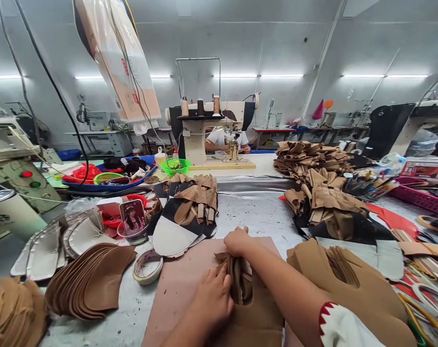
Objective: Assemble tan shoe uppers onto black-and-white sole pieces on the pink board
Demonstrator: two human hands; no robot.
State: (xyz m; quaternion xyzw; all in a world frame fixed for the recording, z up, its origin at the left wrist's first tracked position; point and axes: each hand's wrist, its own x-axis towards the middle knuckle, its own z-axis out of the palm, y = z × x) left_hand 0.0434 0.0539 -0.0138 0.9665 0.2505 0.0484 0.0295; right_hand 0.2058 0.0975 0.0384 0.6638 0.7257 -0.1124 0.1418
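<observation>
A brown leather-like piece (257, 313) with a curved cut-out lies on a pinkish board (175, 284) in front of me. At the far end of the piece, my right hand (237, 242) is closed, its fingers bent around the folded edge. My left hand (213, 294) presses on the near left side of the cut-out, its fingers close together on the material. Folded brown strips show between the two hands. What lies under my right fingers is hidden.
Brown curved pieces (90, 279) and a tape roll (148, 266) lie left. A phone (133, 218) stands behind them. More brown pieces (342, 284) and scissors (427, 299) are on the right. Behind are stitched bundles (195, 197), a sewing machine (195, 140) and a person (213, 140).
</observation>
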